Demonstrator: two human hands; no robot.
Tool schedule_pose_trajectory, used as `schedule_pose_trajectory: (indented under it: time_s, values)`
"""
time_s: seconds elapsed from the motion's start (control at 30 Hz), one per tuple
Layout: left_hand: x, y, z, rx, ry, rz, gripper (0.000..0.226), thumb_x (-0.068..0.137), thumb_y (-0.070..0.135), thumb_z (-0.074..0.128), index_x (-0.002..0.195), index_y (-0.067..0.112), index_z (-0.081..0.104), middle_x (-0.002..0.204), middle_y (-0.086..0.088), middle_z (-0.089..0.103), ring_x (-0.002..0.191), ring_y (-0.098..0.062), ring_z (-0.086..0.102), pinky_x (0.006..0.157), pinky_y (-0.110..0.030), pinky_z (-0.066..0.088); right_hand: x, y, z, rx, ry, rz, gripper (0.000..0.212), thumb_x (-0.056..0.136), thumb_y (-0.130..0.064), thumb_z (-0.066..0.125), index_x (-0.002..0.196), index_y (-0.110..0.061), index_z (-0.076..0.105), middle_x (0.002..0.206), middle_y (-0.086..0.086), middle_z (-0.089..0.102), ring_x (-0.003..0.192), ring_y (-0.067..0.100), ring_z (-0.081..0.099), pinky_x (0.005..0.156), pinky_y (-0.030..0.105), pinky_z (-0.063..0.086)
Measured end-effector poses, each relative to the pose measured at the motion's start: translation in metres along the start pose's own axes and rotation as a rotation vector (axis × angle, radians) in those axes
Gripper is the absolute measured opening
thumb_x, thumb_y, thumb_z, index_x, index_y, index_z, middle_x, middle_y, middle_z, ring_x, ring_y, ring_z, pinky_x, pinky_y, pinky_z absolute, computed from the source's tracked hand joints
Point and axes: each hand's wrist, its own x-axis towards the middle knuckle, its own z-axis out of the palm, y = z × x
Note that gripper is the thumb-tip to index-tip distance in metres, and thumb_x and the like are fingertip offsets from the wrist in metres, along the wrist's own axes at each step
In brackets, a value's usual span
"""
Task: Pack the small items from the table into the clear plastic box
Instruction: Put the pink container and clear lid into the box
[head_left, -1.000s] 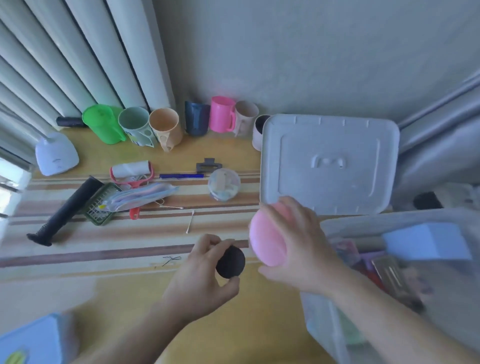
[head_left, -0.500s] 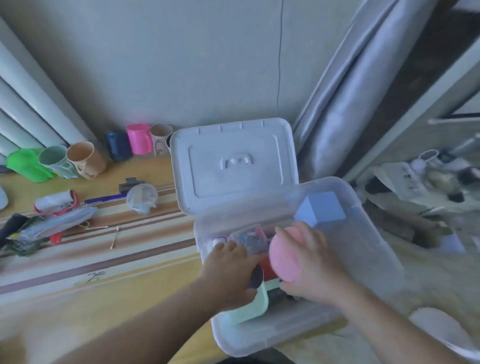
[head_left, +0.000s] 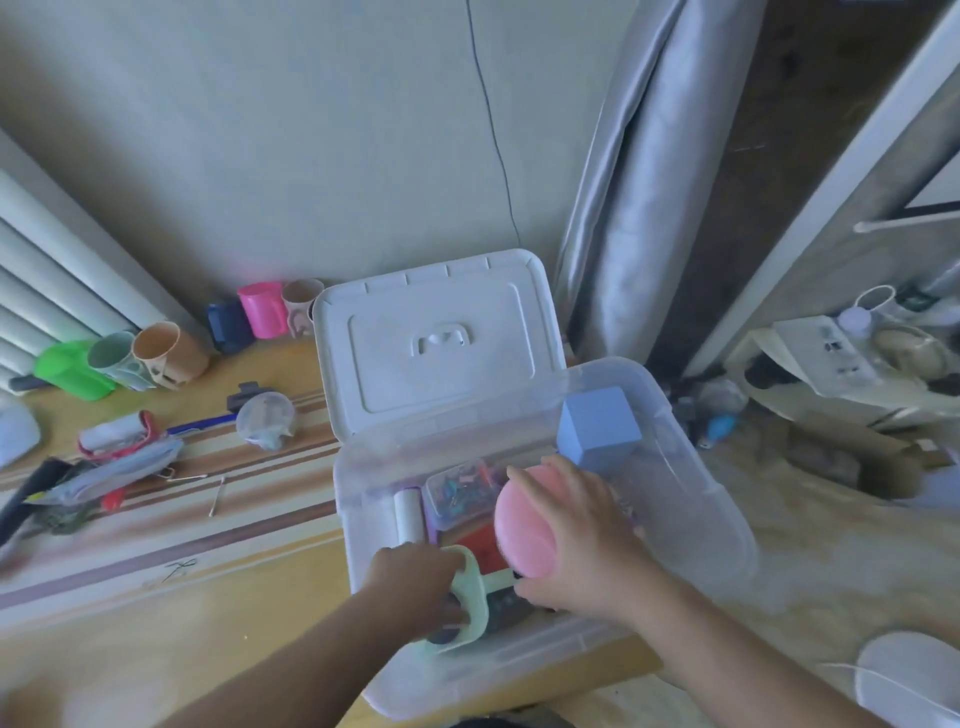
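Note:
The clear plastic box stands open at the table's right end, its white lid propped up behind it. Inside lie a blue cube, a small clear case of coloured clips, a white roll and a red item. My right hand grips a pink round case low over the box's middle. My left hand reaches into the front left corner, fingers curled on a black round object that peeks out under a pale green piece.
On the table to the left are a clear ball, a lint roller, a grey pouch, cotton swabs and a hairpin. Cups and a green jug line the wall. A grey curtain hangs behind the box.
My view swung right from the table to the box. Both hands moved over and down into it, the left carrying the black object to the front corner, the right lowering the pink case.

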Motion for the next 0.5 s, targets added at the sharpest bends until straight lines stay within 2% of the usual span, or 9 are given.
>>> schedule_pose_trajectory:
  time_s: [0.07,0.13,0.2,0.27,0.3,0.37,0.43,0.5]
  values:
    - [-0.008,-0.006,-0.016,-0.287,0.16,0.035,0.072,0.081,0.061,0.071,0.144,0.05,0.038,0.132,0.015,0.061,0.116,-0.014,0.06,0.091,-0.033,0.052,0.006,0.001,-0.004,0.17,-0.02,-0.007,0.117,0.069,-0.065,0.08,0.156,-0.054,0.004,0.158,-0.019,0.009,0.147,0.018,0.017,0.115,0.044,0.033]
    - [-0.019,-0.008,-0.028,-0.552,0.287,0.108,0.099,0.072,0.061,0.081,0.15,0.056,0.021,0.138,0.022,0.049,0.119,-0.005,0.055,0.096,-0.024,0.047,0.013,-0.002,-0.011,0.543,-0.069,0.048,0.112,0.069,-0.061,0.085,0.157,-0.054,0.016,0.159,-0.022,0.024,0.146,0.011,0.032,0.115,0.038,0.037]
    - [-0.029,-0.006,-0.035,-0.709,0.348,0.167,0.124,0.062,0.062,0.088,0.154,0.057,0.005,0.139,0.032,0.039,0.118,0.008,0.049,0.096,-0.012,0.042,0.021,-0.005,-0.011,1.139,-0.103,0.1,0.085,0.079,-0.047,0.083,0.153,-0.042,0.042,0.153,-0.005,0.051,0.138,0.023,0.054,0.111,0.046,0.048]
    - [-0.034,-0.002,-0.034,-0.8,0.417,0.199,0.134,0.058,0.064,0.091,0.154,0.058,-0.003,0.141,0.039,0.032,0.122,0.019,0.043,0.096,-0.003,0.038,0.031,-0.008,-0.007,1.619,-0.213,0.219,0.049,0.095,-0.037,0.069,0.142,-0.024,0.062,0.142,0.016,0.064,0.132,0.039,0.06,0.111,0.059,0.046]
    - [-0.035,0.0,-0.032,-0.824,0.462,0.198,0.135,0.057,0.064,0.091,0.154,0.058,-0.002,0.144,0.04,0.031,0.126,0.021,0.039,0.099,-0.003,0.036,0.035,-0.009,0.0,1.691,-0.269,0.277,0.044,0.1,-0.039,0.063,0.139,-0.019,0.066,0.14,0.019,0.065,0.133,0.041,0.059,0.113,0.061,0.043]
    - [-0.035,0.001,-0.027,-0.828,0.544,0.169,0.131,0.057,0.059,0.092,0.154,0.056,0.004,0.148,0.039,0.03,0.131,0.018,0.035,0.102,-0.004,0.033,0.043,-0.009,0.015,1.605,-0.293,0.362,0.046,0.103,-0.047,0.056,0.136,-0.019,0.069,0.138,0.017,0.068,0.133,0.04,0.06,0.108,0.052,0.047]
    - [-0.035,-0.003,-0.023,-0.808,0.581,0.127,0.124,0.058,0.056,0.09,0.154,0.055,0.012,0.147,0.04,0.025,0.13,0.014,0.036,0.104,-0.008,0.035,0.051,-0.011,0.027,1.478,-0.241,0.416,0.045,0.107,-0.051,0.047,0.133,-0.022,0.07,0.128,0.012,0.074,0.12,0.033,0.07,0.091,0.048,0.058]
    - [-0.032,-0.008,-0.021,-0.77,0.572,0.081,0.122,0.058,0.057,0.087,0.156,0.051,0.014,0.147,0.036,0.026,0.125,0.008,0.041,0.103,-0.016,0.042,0.057,-0.01,0.035,1.385,-0.179,0.396,0.043,0.109,-0.054,0.042,0.133,-0.027,0.066,0.123,0.007,0.076,0.113,0.029,0.073,0.088,0.048,0.063]
